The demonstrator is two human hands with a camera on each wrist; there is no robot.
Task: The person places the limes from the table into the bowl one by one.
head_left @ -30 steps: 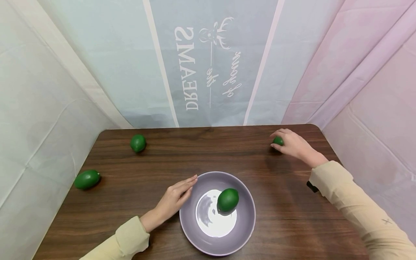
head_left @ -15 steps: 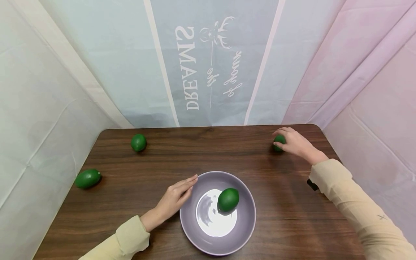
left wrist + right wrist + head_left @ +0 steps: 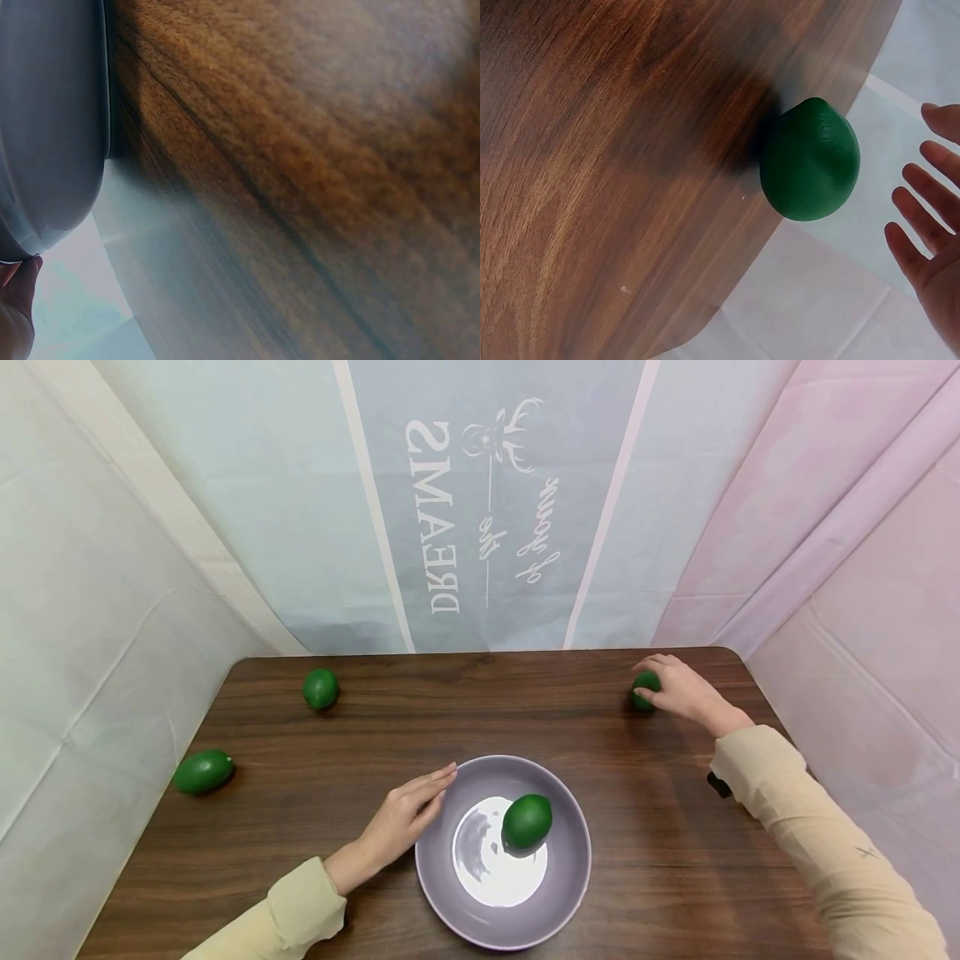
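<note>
while the straight-fingered left hand [image 3: 405, 814] touches the bowl [image 3: 566, 881] near eleven o'clock, the right hand [image 3: 675, 687], toward two o'clock, splays ungripping beside a green fruit [image 3: 810, 161].

A streaked wood grain was shown by the table [image 3: 450, 718], and a low sheen was spread over its smooth top. On the bowl [image 3: 465, 918], set well in from the far edge, a smooth, glossy coat was seen, with bright light mirrored in its base. A smooth, faintly shiny skin was seen on the lime near the far right corner [image 3: 810, 161], the lime in the bowl [image 3: 527, 822], the lime near the far left corner [image 3: 320, 689] and the lime by the left edge [image 3: 202, 772]. Behind the far edge, the curtain [image 3: 495, 502] was made of matt, lightly creased cloth. Matt, wrinkled cloth was seen in the sleeves [image 3: 817, 843].
</note>
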